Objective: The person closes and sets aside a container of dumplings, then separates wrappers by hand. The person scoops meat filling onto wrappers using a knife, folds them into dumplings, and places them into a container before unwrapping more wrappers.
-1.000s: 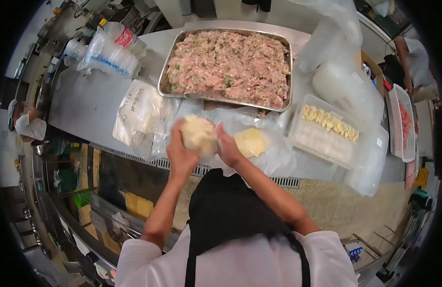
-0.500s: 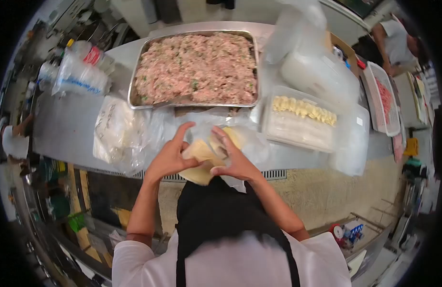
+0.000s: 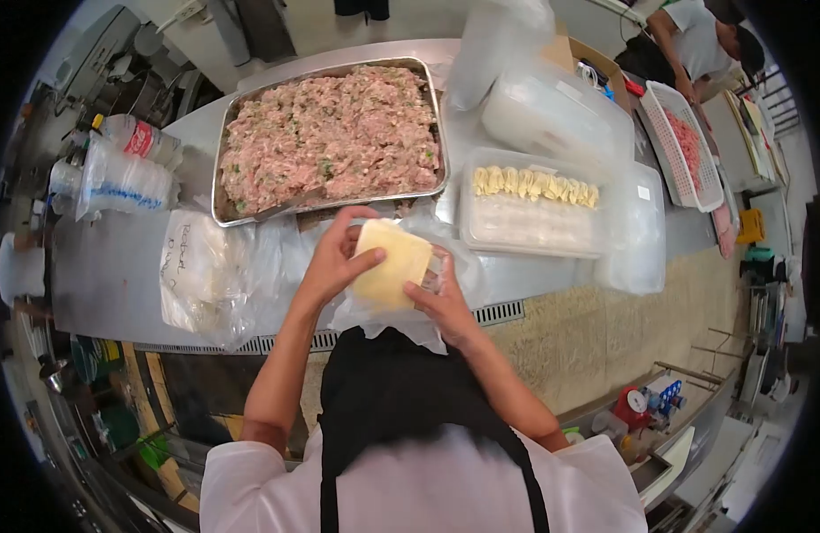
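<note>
Between my two hands is a stack of square, pale yellow dough wrappers point(image 3: 390, 266), tilted up over the table's near edge. My left hand point(image 3: 337, 260) grips its left side, the thumb lying across the front. At the lower right, my right hand point(image 3: 441, 298) pinches it with thumb and fingers. Clear plastic wrapping point(image 3: 352, 311) lies under and around the hands. Just beyond them is a metal tray point(image 3: 216, 182) filled with ground meat mixture point(image 3: 330, 133); a flat tool point(image 3: 290, 202) rests at its near edge. To the right, a row of folded dumplings point(image 3: 534, 185) sits in a clear plastic container point(image 3: 517, 238).
A plastic bag with handwriting point(image 3: 192, 266) lies at left, near a bottle with a red label point(image 3: 135, 138) and bagged plastic ware point(image 3: 126, 182). Clear lids and containers point(image 3: 561, 111) stand at right. Beyond is a white basket point(image 3: 708, 182) of meat. A person point(image 3: 694, 44) works at far right.
The wrappers, bent and partly apart earlier, now form one flatter stack raised toward the meat tray. Both hands have moved up with it. The whole view has shifted slightly.
</note>
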The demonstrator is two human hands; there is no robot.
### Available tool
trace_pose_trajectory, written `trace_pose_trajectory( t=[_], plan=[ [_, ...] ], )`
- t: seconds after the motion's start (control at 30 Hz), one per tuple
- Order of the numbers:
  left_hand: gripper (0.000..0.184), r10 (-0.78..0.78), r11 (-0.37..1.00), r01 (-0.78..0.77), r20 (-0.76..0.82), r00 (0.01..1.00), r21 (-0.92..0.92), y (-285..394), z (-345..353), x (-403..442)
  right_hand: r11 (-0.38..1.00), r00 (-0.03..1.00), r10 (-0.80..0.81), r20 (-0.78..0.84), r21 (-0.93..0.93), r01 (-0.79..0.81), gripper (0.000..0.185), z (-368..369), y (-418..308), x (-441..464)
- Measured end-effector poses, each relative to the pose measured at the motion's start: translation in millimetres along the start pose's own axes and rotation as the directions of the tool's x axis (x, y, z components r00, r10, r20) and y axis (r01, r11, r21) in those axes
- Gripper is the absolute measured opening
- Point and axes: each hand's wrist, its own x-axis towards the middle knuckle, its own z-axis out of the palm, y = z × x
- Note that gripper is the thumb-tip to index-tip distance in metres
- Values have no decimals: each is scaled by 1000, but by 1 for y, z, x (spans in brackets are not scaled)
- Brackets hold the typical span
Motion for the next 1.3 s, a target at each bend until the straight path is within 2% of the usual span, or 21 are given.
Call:
trace_pose_trajectory(
  t=[0.07, 0.1, 0.13, 0.27, 0.37, 0.4, 0.47, 0.5, 0.57, 0.6, 0.67, 0.7, 0.73, 0.8, 0.87, 0.97, 1.07, 1.13, 1.17, 1.23, 1.3],
  plan=[
    [59, -43, 998, 43, -3, 999, 45, -29, -12, 7, 989, 997, 73, 10, -129, -71, 76, -17, 0, -8],
    [52, 22, 921, -3, -45, 999, 390, -48, -19, 6, 907, 994, -25, -107, -420, -22, 72, -30, 10, -11],
    [45, 102, 721, -32, -61, 993, 692, -50, -23, 8, 737, 970, -167, -179, -676, 2, 68, -35, 10, -8],
    [32, 93, 868, 29, -220, 971, 495, -71, -32, -11, 527, 913, -400, -79, -835, 159, 43, -31, 6, -5],
    [23, 117, 842, 33, -242, 963, 539, -58, -32, -21, 437, 842, -449, 299, -748, 499, 18, -1, -2, 21],
    [23, 118, 843, 31, -240, 964, 537, -43, -32, -26, 435, 842, -449, 298, -750, 498, 18, 11, 0, 29],
    [15, 231, 857, -76, -248, 941, 509, 6, -33, -38, 107, 766, -450, 458, -825, 556, 23, 32, 2, 44],
    [15, 232, 858, -79, -245, 941, 508, 30, -36, -42, 105, 767, -451, 456, -826, 553, 23, 35, 6, 51],
    [17, 537, 672, -269, -203, 819, 690, 75, -49, -45, -24, 845, -342, 410, -903, 429, 21, 37, 21, 65],
    [17, 540, 673, -272, -206, 816, 688, 92, -57, -40, -31, 844, -342, 413, -903, 429, 21, 36, 23, 69],
    [17, 698, 411, -343, -50, 714, 845, 113, -77, -27, 19, 899, -286, 332, -936, 352, 20, 31, 23, 71],
    [17, 699, 413, -344, -52, 713, 843, 112, -90, -19, 67, 931, -253, 263, -955, 288, 21, 30, 16, 71],
    [17, 613, 311, -293, 45, 789, 904, 107, -105, -9, 63, 931, -256, 262, -956, 286, 21, 26, 14, 73],
    [17, 501, 200, -266, 135, 855, 943, 96, -127, 8, 330, 950, -230, 212, -901, 281, 20, 17, 13, 74],
    [13, 129, 111, -138, 123, 984, 984, 85, -140, 24, 372, 957, -222, 185, -891, 258, 17, 18, 8, 71],
    [10, -67, 7, -79, 80, 995, 997, 82, -147, 47, 481, 972, -191, 136, -851, 213, 16, 14, 5, 67],
    [10, -104, -71, -79, 71, 992, 994, 78, -143, 62, 596, 956, -278, 98, -762, 252, 21, 6, -5, 62],
    [10, -40, -38, -60, 59, 997, 997, 60, -134, 62, 801, 946, -325, -7, -534, 271, 22, 2, -22, 49],
    [10, 10, -3, -60, 60, 998, 998, 52, -130, 62, 800, 944, -330, 8, -528, 284, 22, 1, -30, 42],
    [11, 35, -21, -91, 91, 995, 996, 45, -132, 66, 955, 957, -288, -6, 65, 288, 25, -3, -44, 31],
    [12, 10, -45, -129, 130, 992, 991, 54, -137, 65, 936, 967, -253, 23, 258, 239, 28, -27, -42, 28]
  ],
)
